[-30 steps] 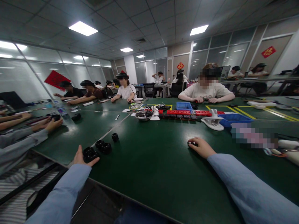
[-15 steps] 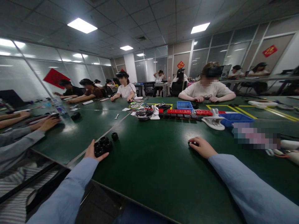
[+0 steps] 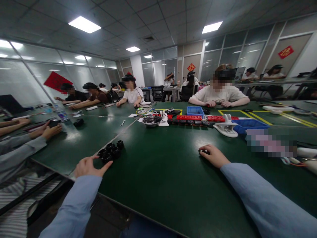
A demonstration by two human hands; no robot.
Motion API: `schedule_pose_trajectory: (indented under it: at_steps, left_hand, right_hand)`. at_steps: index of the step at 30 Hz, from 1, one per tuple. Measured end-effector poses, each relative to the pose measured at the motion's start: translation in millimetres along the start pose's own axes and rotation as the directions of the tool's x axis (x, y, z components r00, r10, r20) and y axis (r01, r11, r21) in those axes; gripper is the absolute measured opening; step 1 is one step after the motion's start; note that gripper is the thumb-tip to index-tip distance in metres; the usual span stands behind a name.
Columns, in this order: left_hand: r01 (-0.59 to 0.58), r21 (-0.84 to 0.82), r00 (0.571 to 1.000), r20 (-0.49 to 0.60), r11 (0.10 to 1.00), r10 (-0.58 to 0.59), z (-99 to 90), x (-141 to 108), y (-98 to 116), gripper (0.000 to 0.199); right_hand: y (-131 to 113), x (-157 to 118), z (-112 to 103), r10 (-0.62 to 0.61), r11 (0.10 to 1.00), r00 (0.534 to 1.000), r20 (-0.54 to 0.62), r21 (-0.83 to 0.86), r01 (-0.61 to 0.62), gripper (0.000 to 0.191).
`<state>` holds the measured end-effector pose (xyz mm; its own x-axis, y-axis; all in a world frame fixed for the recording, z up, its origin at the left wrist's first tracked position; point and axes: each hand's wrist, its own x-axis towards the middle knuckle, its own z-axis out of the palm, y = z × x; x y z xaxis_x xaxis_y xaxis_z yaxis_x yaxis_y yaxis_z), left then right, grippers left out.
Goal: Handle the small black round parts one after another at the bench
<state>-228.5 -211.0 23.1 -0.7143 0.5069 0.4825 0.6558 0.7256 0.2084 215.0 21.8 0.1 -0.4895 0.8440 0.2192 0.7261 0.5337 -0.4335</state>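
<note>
L hand (image 3: 88,167), lt-blue sleeve, is at the near L edge of the wide dark-green matte tabletop (image 3: 158,172). Thumb & index are well apart, curved in a C; other fingers bent behind index, partly hidden. The C faces a tight cluster of glossy black short cylindrical pieces (image 3: 115,152), approx five, standing on the tabletop just beyond the hand. Thumb tip is right by the nearest piece; can't tell if it touches. The farthest one sits at the cluster's far R end, near the pale seam line (image 3: 122,134) that runs diagonally past the group.

R hand (image 3: 215,157), same sleeve colour, rests low on the tabletop, well apart from the cluster. Fingers are together & bent, thumb under, w/ a small dark object (image 3: 201,152) at the tips; can't tell if it's pinched or only touched.

Farther back: small silver metal wrench (image 3: 122,123), round shiny metal bowl (image 3: 150,123) w/ cables, red-&-black row of square blocks (image 3: 190,118), white plastic clamp-shaped stand (image 3: 226,127), blue rectangular plastic tray (image 3: 250,126) just R of the stand. Far L, a co-worker's hands (image 3: 52,131) hold a dark item, detail unclear.
</note>
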Motion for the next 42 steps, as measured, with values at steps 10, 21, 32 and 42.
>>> schedule_pose_trajectory:
  at_steps: [10, 21, 32, 42]
  left_hand:
    - [-0.138, -0.053, 0.988, 0.065, 0.989, 0.141, 20.1, 13, -8, 0.053]
    - [-0.221, -0.435, 0.943, 0.132, 0.873, 0.304, 4.3, -38, -8, 0.047]
    - [-0.486, -0.521, 0.682, 0.276, 0.702, 0.677, -0.5, -49, 119, 0.035]
    - [-0.526, -0.658, 0.569, 0.199, 0.539, 0.798, 39.8, -73, 298, 0.035]
  right_hand:
    - [1, -1, 1, 0.009, 1.0, 1.0, 0.005, 0.002, -0.009, 0.026]
    - [2, -1, 3, -0.019, 0.999, 0.999, -0.026, -0.051, 0.018, 0.023]
    - [-5, -6, 2, -0.02, 0.996, 0.999, -0.039, -0.087, 0.017, 0.023]
    - [-8, -12, 1, 0.031, 0.999, 0.992, -0.123, -0.015, -0.033, 0.021]
